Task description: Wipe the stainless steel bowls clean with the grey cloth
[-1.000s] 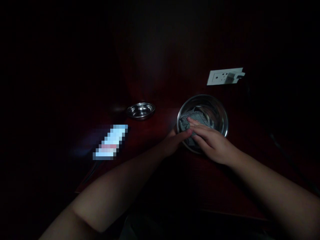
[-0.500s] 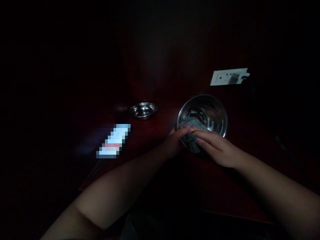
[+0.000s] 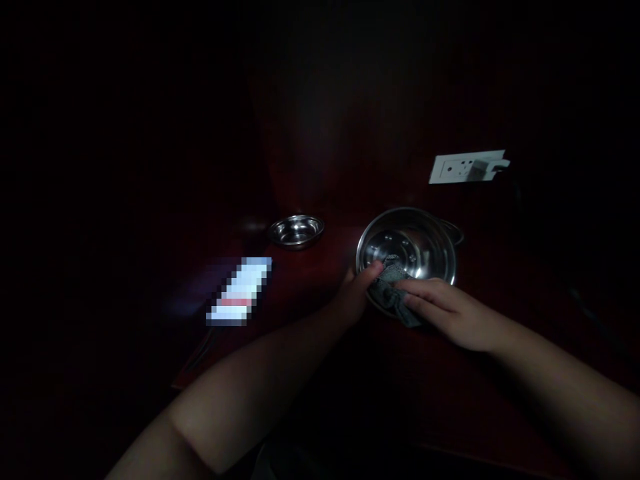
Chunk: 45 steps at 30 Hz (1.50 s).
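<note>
left hand (image 3: 356, 293) grip pinching near rim of steel bowl (image 3: 425, 235) | right hand (image 3: 453, 315) grip pressed on grey cloth (image 3: 393, 291) draped over bowl's near rim | small steel dish (image 3: 296, 230) left, on dark tabletop (image 3: 320, 167)

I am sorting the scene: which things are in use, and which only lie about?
In use: large steel bowl, grey cloth, left hand, right hand.
Lying about: small steel dish, white power strip, blurred bright rectangle.
</note>
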Available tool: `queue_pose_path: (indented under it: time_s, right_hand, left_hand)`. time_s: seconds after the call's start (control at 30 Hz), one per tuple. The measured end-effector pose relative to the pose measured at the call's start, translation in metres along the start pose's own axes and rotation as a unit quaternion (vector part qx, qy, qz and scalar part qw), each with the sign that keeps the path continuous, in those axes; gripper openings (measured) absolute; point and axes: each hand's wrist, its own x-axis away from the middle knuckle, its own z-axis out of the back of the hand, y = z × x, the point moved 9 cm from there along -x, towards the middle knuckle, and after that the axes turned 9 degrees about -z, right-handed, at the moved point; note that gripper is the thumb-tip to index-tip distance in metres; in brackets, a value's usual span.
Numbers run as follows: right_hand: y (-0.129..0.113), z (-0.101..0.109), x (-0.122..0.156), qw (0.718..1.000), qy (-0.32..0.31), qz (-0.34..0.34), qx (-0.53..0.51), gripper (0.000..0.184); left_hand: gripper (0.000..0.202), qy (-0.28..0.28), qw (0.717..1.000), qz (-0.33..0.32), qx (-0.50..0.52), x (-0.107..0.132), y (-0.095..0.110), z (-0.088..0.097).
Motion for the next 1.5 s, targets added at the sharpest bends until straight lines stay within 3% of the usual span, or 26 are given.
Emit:
queue_pose_path:
  time_s: [0.23, 0.43, 0.57, 0.7, 0.83, 1.03, 1.2, 1.5]
  right_hand:
    - [0.0, 0.005, -0.001, 0.999, 0.043, 0.002, -0.019, 0.031]
    - [-0.006, 0.001, 0.0, 0.996, 0.082, 0.034, -0.001, 0.034]
    - [-0.009, 0.002, 0.0, 0.991, 0.118, 0.053, 0.025, 0.036]
    - [-0.004, 0.019, 0.002, 0.976, 0.207, 0.047, 0.047, 0.035]
    - [0.004, 0.035, 0.005, 0.961, 0.275, 0.013, 0.026, 0.036]
    - [-0.001, 0.017, -0.001, 0.985, 0.17, 0.036, 0.019, 0.033]
    - [-0.003, 0.0, -0.002, 0.997, 0.065, 0.034, -0.013, 0.025]
    - [0.006, -0.002, -0.004, 1.0, 0.006, -0.006, -0.008, 0.02]
  left_hand:
    - [0.052, -0.016, 0.999, 0.009, 0.031, 0.001, 0.006, -0.006]
    - [0.045, 0.023, 0.999, 0.022, -0.001, 0.0, 0.003, 0.001]
    - [0.049, -0.012, 0.998, 0.061, 0.031, 0.003, -0.003, -0.014]
    - [0.058, -0.064, 0.992, 0.091, 0.054, 0.013, -0.008, -0.028]
    - [0.058, -0.066, 0.994, 0.079, 0.035, 0.017, -0.01, -0.026]
    - [0.059, -0.067, 0.995, 0.068, 0.035, 0.012, -0.01, -0.023]
    - [0.054, 0.031, 0.998, 0.051, -0.003, 0.005, -0.009, 0.0]
    - [0.041, 0.053, 0.997, 0.029, -0.053, 0.003, -0.001, 0.005]
